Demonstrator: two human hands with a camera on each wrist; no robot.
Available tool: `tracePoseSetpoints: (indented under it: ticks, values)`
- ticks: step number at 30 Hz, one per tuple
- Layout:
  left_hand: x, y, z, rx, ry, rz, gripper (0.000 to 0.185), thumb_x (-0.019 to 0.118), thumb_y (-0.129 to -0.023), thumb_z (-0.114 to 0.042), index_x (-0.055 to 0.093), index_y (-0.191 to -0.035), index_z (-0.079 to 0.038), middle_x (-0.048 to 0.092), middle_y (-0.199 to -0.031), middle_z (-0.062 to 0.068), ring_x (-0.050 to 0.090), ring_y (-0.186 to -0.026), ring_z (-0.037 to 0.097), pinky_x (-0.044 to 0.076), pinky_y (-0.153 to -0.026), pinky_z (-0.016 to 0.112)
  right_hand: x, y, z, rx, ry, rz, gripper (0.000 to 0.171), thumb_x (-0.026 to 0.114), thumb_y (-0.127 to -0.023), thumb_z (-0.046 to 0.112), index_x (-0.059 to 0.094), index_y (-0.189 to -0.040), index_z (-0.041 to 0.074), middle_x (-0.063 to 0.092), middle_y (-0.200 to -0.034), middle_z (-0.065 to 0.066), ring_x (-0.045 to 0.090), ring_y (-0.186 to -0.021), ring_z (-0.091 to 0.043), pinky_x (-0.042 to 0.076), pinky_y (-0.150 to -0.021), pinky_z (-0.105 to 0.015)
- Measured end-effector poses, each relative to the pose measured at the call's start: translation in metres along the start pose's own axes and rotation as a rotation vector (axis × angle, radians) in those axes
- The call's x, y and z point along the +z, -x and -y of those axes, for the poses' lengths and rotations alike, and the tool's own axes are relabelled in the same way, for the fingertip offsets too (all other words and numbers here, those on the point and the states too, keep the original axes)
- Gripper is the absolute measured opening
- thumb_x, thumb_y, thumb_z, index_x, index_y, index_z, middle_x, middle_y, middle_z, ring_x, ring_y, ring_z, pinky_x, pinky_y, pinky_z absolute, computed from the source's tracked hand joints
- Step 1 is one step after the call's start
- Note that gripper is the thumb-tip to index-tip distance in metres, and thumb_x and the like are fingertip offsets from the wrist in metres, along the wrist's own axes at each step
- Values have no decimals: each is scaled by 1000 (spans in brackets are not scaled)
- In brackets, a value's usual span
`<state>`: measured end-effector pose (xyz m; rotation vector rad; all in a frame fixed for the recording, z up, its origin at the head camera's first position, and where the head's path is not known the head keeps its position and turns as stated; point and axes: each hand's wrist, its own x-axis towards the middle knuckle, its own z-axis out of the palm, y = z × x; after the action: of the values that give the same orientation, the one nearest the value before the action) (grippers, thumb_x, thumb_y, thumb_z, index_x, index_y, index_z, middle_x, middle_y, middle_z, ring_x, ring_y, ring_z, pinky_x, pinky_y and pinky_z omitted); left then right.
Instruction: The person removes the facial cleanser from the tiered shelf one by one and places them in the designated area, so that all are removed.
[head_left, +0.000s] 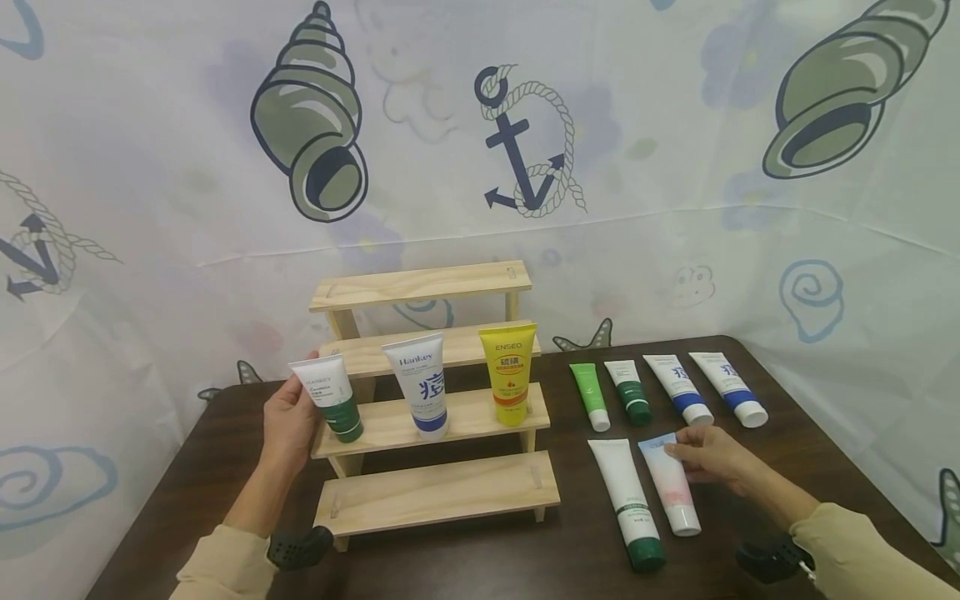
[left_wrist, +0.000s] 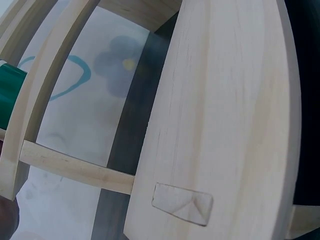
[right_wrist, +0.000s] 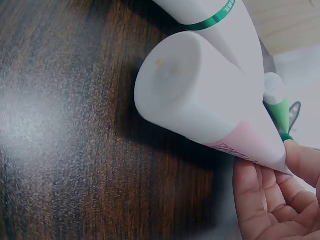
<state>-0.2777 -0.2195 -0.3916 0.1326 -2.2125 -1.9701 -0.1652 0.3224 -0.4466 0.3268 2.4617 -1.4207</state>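
The dark wood-grain counter [head_left: 480,558] has a glossy, streaked surface. Nearest on it, right of the pale four-step wooden rack [head_left: 438,492], lie two soft plastic tubes side by side: a long white tube with a dark green cap [head_left: 626,500] and a white tube fading to pink with a white cap [head_left: 670,482]. The right hand [head_left: 712,458] reaches in from the right, sleeve in beige, and its fingers [right_wrist: 270,192] pinch the flat crimped end of the pink tube; the right wrist view shows the tube's round cap end resting on the counter and the thumb on its sealed edge.

The rack is unfinished light timber, smooth and flat-planked, with rectangular joint marks on its steps. Its lowest step is bare. On the second step from the bottom stand three tubes, cap down: a white tube with a green band and cap [head_left: 332,397], a white tube with blue print and cap [head_left: 420,383], and a yellow tube [head_left: 510,372]. The left hand [head_left: 288,421] stands upright beside the rack's left end, its fingers curled around the green-banded tube.

Farther back, right of the rack, four smaller tubes lie in a row: a bright green one [head_left: 589,396], a white and dark green one [head_left: 628,390], and two white ones with blue bands [head_left: 678,388] [head_left: 729,388].

Behind everything hangs a white cloth backdrop [head_left: 675,125] printed with shells and anchors.
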Motion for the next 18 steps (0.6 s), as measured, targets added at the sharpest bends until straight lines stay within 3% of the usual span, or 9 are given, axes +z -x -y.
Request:
tracePoseSetpoints:
  ticks: [18]
  values:
    - [0,0,1,4,25,5,51,51,-102,-24,38,-149,-10,31,-160,-2,19,-152,13,16,-127,33,4,-2,1,19,28,5,51,57,-98,19,42,-127,-20,58,-114,-31,66,-95,-23,61,-83,-45]
